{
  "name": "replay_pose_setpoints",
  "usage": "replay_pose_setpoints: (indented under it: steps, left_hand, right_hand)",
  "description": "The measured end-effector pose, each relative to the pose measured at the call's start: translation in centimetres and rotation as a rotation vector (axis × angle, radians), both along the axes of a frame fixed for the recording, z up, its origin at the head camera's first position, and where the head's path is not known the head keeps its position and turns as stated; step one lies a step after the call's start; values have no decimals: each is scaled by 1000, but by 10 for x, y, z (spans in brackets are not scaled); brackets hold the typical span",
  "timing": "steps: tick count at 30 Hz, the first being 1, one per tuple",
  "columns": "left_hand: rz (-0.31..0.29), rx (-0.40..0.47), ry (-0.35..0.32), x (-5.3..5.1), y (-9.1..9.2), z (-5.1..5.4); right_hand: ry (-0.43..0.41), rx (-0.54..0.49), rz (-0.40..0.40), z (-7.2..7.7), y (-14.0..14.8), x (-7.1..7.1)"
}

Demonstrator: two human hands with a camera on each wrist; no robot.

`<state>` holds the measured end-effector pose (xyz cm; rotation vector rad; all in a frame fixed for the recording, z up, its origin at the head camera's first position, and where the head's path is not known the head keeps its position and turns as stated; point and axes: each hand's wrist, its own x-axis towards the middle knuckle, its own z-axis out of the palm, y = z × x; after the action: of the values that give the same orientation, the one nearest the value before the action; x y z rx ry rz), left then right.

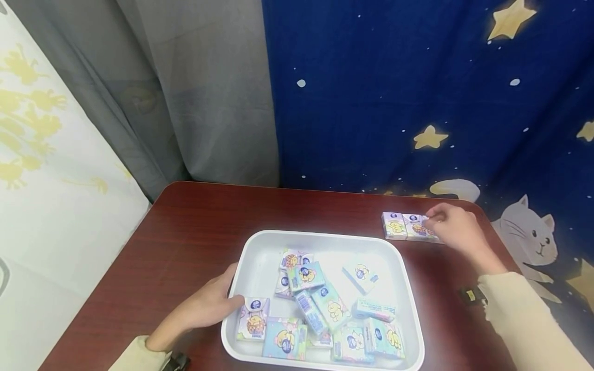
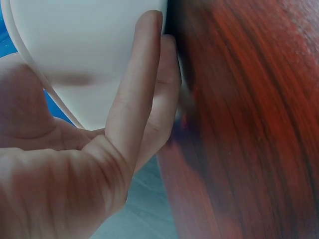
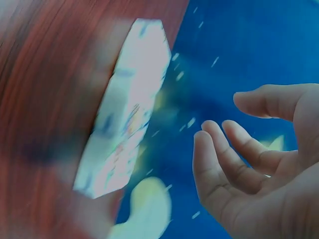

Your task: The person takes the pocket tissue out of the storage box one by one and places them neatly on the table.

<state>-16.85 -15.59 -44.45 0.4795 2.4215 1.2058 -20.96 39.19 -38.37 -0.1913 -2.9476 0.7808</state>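
White tray (image 1: 320, 236): on the brown table (image 1: 195, 221), with loose packs (image 1: 285, 337) scattered and overlapping inside
Row of packs (image 1: 414, 227): side by side on the table, near the tray's far right corner
Left hand (image 1: 211, 301): gripping the tray's left rim, with thumb over the edge and fingers nearly straight along the outer wall
Right hand (image 1: 457, 232): loosely curved, with thumb apart from fingers, holding nothing, just beside the row
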Motion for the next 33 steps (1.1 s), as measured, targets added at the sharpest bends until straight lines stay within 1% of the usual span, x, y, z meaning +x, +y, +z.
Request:
replay_pose_setpoints:
  steps: [5,10,18,22,27,33]
  left_hand:
    - [1,3,5,1,-1,1]
    - [5,8,-3,1,-1,1]
    - [9,22,-25,1,1,0]
    - [18,16,-24,1,1,0]
    - [19,4,-15,1,1,0]
    - [24,-10,-3,2,1,1]
  right_hand:
    - [32,-5,118,13,-38,2]
    - [92,20,242,20,-78,6]
    - [88,50,410,27,-133,15]
    - [88,81,500,26,-154,17]
    - [76,107,597,19,-178,15]
    - [61,169,671,11,-202,8]
